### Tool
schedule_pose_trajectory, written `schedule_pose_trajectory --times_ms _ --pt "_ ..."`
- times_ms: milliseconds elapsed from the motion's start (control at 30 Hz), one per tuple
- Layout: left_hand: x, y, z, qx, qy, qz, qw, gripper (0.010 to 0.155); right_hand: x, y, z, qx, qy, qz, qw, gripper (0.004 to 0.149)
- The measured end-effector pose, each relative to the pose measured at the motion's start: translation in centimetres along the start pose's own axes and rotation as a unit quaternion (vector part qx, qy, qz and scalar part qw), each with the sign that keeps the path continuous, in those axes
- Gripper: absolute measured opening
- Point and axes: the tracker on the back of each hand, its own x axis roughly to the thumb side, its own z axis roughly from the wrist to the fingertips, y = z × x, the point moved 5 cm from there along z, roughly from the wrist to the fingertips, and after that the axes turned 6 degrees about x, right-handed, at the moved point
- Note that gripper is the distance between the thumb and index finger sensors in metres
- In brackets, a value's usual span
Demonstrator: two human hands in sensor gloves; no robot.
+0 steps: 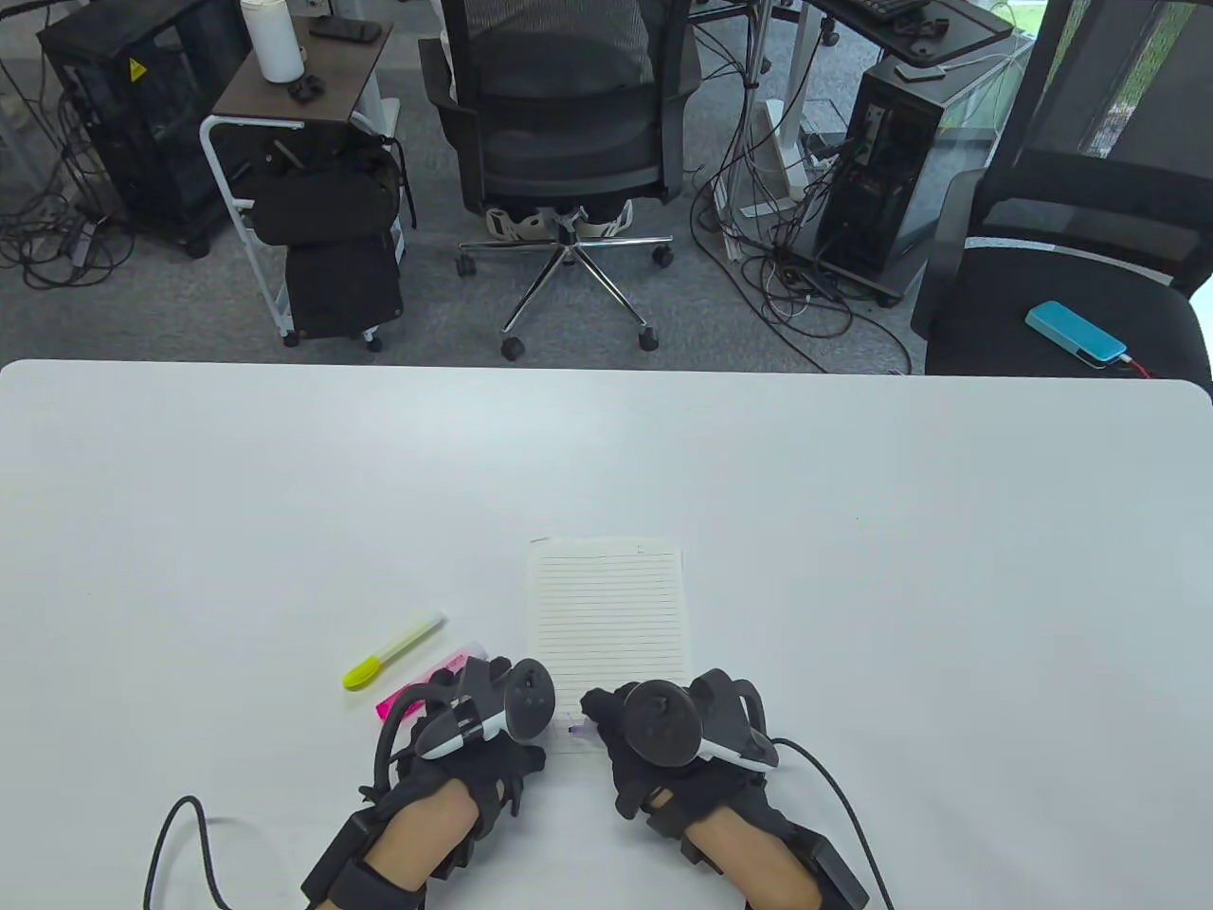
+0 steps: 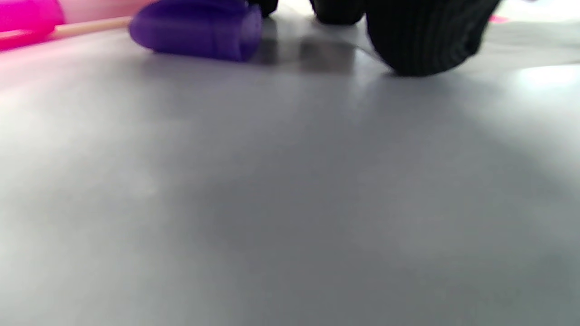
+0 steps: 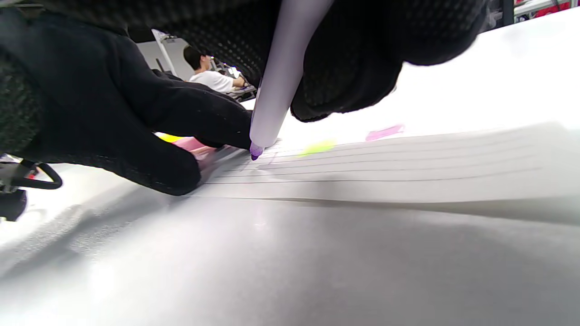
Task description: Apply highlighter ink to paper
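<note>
A lined paper sheet (image 1: pixel 606 607) lies on the white table (image 1: pixel 853 493). My right hand (image 1: pixel 606 718) grips a pale purple highlighter (image 3: pixel 282 72), uncapped, with its tip (image 3: pixel 255 154) touching the paper's near left corner. The paper (image 3: pixel 408 158) carries a short yellow mark (image 3: pixel 317 147) and a pink mark (image 3: pixel 385 132). My left hand (image 1: pixel 493 725) lies flat beside it, its fingers (image 3: pixel 136 136) resting on the paper's left edge. A purple cap (image 2: pixel 199 27) lies on the table by the left fingertips (image 2: pixel 426 36).
A yellow highlighter (image 1: pixel 393 650) lies left of the paper. A pink highlighter (image 1: pixel 431 675) lies next to it, partly under my left hand, and also shows in the left wrist view (image 2: pixel 27 18). Office chairs stand beyond the table's far edge.
</note>
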Motion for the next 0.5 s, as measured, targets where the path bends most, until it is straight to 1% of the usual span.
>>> schedule_pose_trajectory --times_ms 167,233,367,500 --pt "-0.01 0.01 -0.01 -0.001 0.0 0.0 1.0 0.074 0.49 -0.77 0.32 0.019 0.005 -0.01 1.0 0.04" --pt "-0.01 0.01 -0.01 -0.001 0.0 0.0 1.0 0.074 0.49 -0.66 0.35 0.014 0.003 -0.015 1.0 0.04" --pt "-0.01 0.02 -0.01 -0.001 0.0 -0.001 1.0 0.074 -0.01 -0.13 0.15 0.008 -0.026 -0.038 0.999 0.04" --pt "-0.01 0.02 -0.01 -0.001 0.0 -0.001 1.0 0.074 -0.19 -0.13 0.11 0.008 -0.03 -0.032 0.999 0.04"
